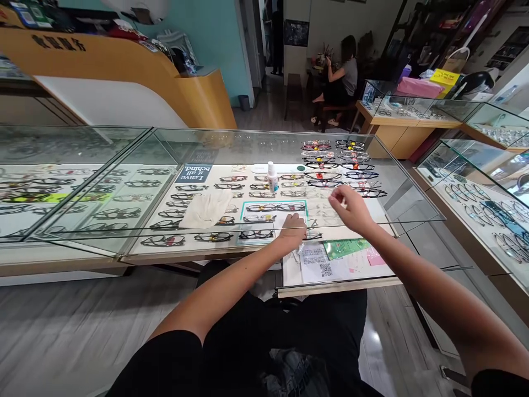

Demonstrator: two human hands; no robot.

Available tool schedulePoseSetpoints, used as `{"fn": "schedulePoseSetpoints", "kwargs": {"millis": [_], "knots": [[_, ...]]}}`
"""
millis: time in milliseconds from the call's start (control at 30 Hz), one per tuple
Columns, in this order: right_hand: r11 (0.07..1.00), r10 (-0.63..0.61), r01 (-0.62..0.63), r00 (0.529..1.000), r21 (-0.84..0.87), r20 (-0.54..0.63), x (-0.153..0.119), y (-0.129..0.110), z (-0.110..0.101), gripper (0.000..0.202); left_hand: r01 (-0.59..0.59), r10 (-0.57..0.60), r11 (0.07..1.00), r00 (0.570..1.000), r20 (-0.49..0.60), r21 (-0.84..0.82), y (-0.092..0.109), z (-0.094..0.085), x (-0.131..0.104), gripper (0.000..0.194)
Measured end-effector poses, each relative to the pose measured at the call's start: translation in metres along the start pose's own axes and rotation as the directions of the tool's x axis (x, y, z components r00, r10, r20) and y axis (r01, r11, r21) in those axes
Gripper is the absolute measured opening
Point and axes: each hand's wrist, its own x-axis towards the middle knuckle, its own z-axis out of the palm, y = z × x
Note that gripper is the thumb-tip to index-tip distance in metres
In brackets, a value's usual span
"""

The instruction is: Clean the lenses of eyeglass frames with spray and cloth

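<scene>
Your left hand (292, 227) rests knuckles-up on the counter (231, 251) near its front edge, fingers curled over a pair of glasses (313, 236); whether it grips them, cannot tell. Your right hand (351, 208) hovers just beside, loosely open, holding nothing visible (blurred). 1 white bottle (272, 177) stands farther back.

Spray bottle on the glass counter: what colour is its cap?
The spray bottle has a white cap, seen in the head view.
</scene>
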Motion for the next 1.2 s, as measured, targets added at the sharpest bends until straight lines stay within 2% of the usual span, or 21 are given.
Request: {"fn": "schedulePoseSetpoints", "kwargs": {"millis": [100,167,267,333,433,500,600,700,767,800,833,867,900,933,967,1033,1133,1200], "knots": [[0.992,-0.063,0.051,0.993,0.116,0.104,0.048,-0.042,0.028,0.024,0.0,0.001,0.999,1.0,0.019,-0.054,0.017,-0.015,-0.017,0.014],[0.981,-0.004,-0.027,0.987,0.19,0.163,0.085,-0.063,0.051,0.044,-0.03,0.031,0.994,0.999,0.009,-0.102,0.029,-0.024,-0.031,0.013],[0.958,0.088,-0.155,0.959,0.24,0.269,0.13,-0.078,0.084,0.076,-0.08,0.081,0.984,0.997,0.003,-0.159,0.043,-0.037,-0.05,0.012],[0.96,0.087,-0.169,0.939,0.225,0.334,0.147,-0.081,0.099,0.068,-0.111,0.115,0.977,0.993,0.01,-0.181,0.049,-0.045,-0.061,0.013],[0.982,0.023,-0.097,0.914,0.162,0.404,0.15,-0.081,0.106,0.032,-0.169,0.176,0.96,0.984,0.009,-0.222,0.054,-0.056,-0.076,0.013],[0.984,-0.006,-0.065,0.917,0.164,0.398,0.143,-0.078,0.099,0.027,-0.206,0.21,0.941,0.978,-0.015,-0.27,0.058,-0.061,-0.085,0.014],[0.954,-0.016,-0.072,0.957,0.291,0.291,0.129,-0.064,0.071,0.027,-0.253,0.249,0.905,0.967,-0.056,-0.343,0.067,-0.068,-0.098,0.016],[0.864,0.022,-0.071,0.994,0.499,0.103,0.118,-0.034,0.024,0.02,-0.344,0.324,0.851,0.939,-0.117,-0.397,0.078,-0.083,-0.112,0.019],[0.806,0.126,-0.074,0.991,0.587,-0.048,0.111,-0.003,-0.014,0.018,-0.409,0.37,0.812,0.913,-0.174,-0.417,0.082,-0.101,-0.121,0.021],[0.807,0.193,-0.067,0.969,0.587,-0.155,0.106,0.015,-0.034,0.016,-0.425,0.375,0.804,0.905,-0.201,-0.415,0.082,-0.113,-0.125,0.02],[0.817,0.267,-0.067,0.925,0.573,-0.271,0.101,0.034,-0.053,0.014,-0.428,0.371,0.81,0.903,-0.215,-0.4,0.079,-0.127,-0.127,0.019],[0.834,0.345,-0.088,0.854,0.545,-0.389,0.095,0.054,-0.072,0.012,-0.418,0.358,0.828,0.907,-0.223,-0.373,0.074,-0.142,-0.128,0.019],[0.852,0.41,-0.122,0.761,0.509,-0.503,0.089,0.072,-0.089,0.013,-0.396,0.334,0.853,0.915,-0.226,-0.339,0.066,-0.157,-0.126,0.019],[0.868,0.454,-0.162,0.645,0.47,-0.615,0.083,0.089,-0.104,0.017,-0.364,0.307,0.883,0.926,-0.221,-0.298,0.055,-0.172,-0.122,0.019],[0.87,0.472,-0.179,0.573,0.46,-0.67,0.077,0.104,-0.117,0.021,-0.321,0.27,0.913,0.938,-0.218,-0.251,0.043,-0.186,-0.116,0.021],[0.868,0.492,-0.203,0.48,0.454,-0.726,0.069,0.128,-0.135,0.026,-0.195,0.165,0.971,0.965,-0.204,-0.139,0.014,-0.21,-0.096,0.025],[0.852,0.523,-0.228,0.418,0.472,-0.742,0.062,0.149,-0.138,0.03,-0.02,0.025,0.999,0.987,-0.157,0.035,-0.029,-0.231,-0.057,0.028],[0.831,0.556,-0.25,0.415,0.498,-0.72,0.06,0.158,-0.129,0.031,0.018,0.001,0.989,0.991,-0.131,0.147,-0.053,-0.235,-0.033,0.029]]}}
